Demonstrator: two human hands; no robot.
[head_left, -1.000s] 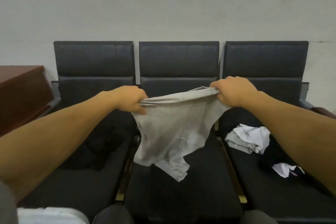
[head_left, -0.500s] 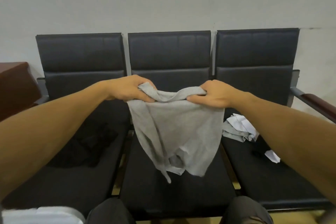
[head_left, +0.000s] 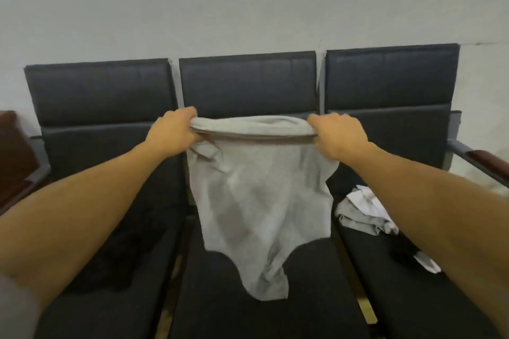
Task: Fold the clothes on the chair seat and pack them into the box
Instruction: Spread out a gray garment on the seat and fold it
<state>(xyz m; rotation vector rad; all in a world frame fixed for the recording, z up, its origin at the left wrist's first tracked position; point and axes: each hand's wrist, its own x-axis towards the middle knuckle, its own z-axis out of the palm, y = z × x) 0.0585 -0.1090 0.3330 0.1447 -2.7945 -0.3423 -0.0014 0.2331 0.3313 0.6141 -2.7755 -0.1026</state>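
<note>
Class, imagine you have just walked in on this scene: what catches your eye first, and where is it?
First, the grey garment stretched at its top edge between the left hand and the right hand, hanging over the middle chair seat. Then a crumpled pile of white and grey clothes on the right seat.

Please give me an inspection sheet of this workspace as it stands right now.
Surface: three black chair seats in a row against a pale wall.
Job's things: grey garment held up by its top edge, hanging over the middle seat; box not in view.
Clutter: crumpled grey-and-white clothes on the right seat; dark garment on the left seat.
Grippers: left hand and right hand each grip a top corner of the garment.
Cables: nothing seen.
Surroundings: brown furniture at far left.
</note>
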